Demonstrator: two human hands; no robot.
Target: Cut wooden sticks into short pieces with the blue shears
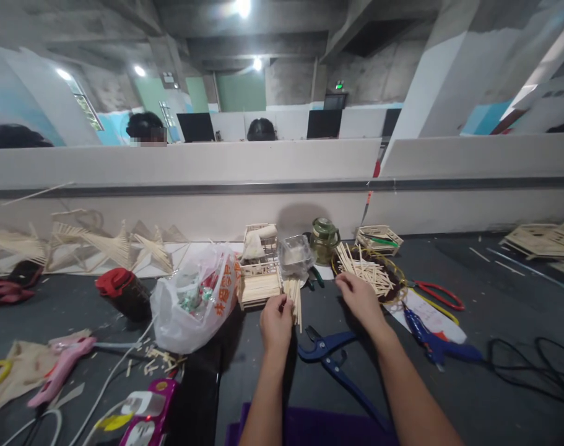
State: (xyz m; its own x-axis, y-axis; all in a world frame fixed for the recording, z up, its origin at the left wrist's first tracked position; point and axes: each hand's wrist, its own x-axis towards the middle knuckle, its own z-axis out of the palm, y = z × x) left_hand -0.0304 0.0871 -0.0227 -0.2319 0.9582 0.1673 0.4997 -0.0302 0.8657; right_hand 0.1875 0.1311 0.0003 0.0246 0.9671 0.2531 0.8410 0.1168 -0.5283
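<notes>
Head view, only one. Left hand [276, 319] is hovering at the left edge of a loose bundle of thin pale wooden sticks [297, 310]; fingers are curling in, thumb near fingertips, but I can't tell if it's pinching a stick or just touching. Bundle is lying on the dark bench [247, 371], just in front of a clear plastic box [296, 254] and right of a pale wooden frame packed with flat-lying sticks [260, 288].

Right hand [361, 302] is hanging at the near left edge of a round dark basket with a yellow rim [396, 264]. Its fingers are bending toward the thumb, close together; can't tell if anything is between them. A heap of pale wooden sticks [372, 275] is filling the basket, pointing every which way.

Blue-handled cutting tool [321, 352] is lying between the forearms.

Handling, my judgement: heap is probably tangling, so I'd be pulling single sticks by a free end, along their length, not grabbing across. Left should be pinching lightly near the ends, keeping tips even; thin sticks are likely snapping under side load. I'd be keeping both wrists above the cutter and elbows off it.
</notes>
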